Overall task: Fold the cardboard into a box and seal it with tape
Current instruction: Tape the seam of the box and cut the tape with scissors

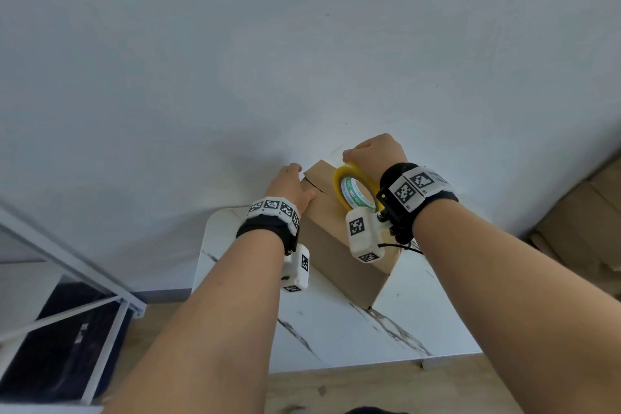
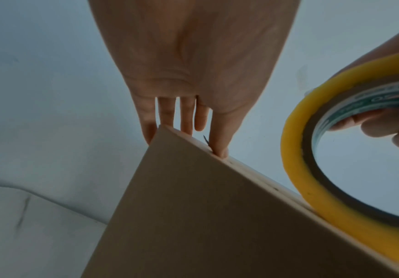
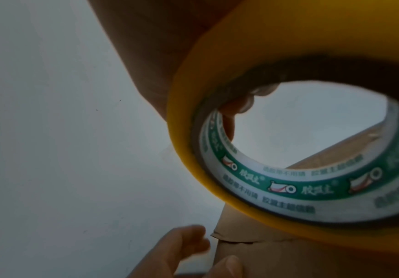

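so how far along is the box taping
Done: the brown cardboard box stands folded on the white marble-patterned table. In hand: the right hand grips the yellow tape roll against the box top, while the left hand steadies the far corner. Left: the flap seam there looks unsealed; no laid tape is clearly visible.

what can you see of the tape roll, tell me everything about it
The tape roll is a ring of glossy yellow tape wound on a white core printed with green bands and small logos. It stands on edge on top of the brown cardboard box, touching it. The right hand grips its upper part, fingers hooked through the open centre. The left hand holds the box only.
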Tool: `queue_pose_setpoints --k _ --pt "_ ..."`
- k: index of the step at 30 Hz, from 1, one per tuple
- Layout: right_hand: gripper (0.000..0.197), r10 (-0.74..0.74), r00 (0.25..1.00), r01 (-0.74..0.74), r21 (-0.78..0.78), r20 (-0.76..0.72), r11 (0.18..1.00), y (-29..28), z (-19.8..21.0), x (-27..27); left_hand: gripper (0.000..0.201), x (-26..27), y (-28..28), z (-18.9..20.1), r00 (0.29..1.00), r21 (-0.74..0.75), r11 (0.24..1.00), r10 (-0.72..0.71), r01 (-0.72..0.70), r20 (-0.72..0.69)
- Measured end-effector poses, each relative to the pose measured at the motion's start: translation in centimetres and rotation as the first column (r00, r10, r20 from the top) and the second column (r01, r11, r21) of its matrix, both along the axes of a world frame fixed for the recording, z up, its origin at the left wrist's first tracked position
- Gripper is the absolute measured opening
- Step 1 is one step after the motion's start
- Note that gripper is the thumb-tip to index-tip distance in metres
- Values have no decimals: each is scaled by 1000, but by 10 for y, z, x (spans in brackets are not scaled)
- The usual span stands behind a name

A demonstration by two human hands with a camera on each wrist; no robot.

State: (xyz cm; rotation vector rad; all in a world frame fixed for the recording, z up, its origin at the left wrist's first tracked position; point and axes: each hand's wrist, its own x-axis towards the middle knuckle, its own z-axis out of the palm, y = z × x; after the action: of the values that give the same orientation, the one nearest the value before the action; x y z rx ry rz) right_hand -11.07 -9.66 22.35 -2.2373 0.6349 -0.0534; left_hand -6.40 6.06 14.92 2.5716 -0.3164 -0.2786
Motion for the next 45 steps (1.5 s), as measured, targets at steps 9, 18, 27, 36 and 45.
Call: queue_pose_setpoints --k 9,18,27,36,45 --pt "30 19 998 -18 -15 62 1000 -4 0 -7 51 -1 -9 3 990 94 987 -135 130 47" --pt "20 82 995 -80 -28 58 996 0 7 -2 37 -10 -7 5 983 112 984 -151 140 106" --pt "39 154 988 -153 -38 30 987 6 0 1 35 -5 -1 5 988 98 985 -147 142 50" --pt "50 119 993 -118 -117 8 986 11 -4 3 33 6 9 11 980 -350 922 110 -164 -168" --pt "44 114 991 -124 -181 -69 976 16 -3 11 15 7 14 45 968 -562 813 8 -153 -251"
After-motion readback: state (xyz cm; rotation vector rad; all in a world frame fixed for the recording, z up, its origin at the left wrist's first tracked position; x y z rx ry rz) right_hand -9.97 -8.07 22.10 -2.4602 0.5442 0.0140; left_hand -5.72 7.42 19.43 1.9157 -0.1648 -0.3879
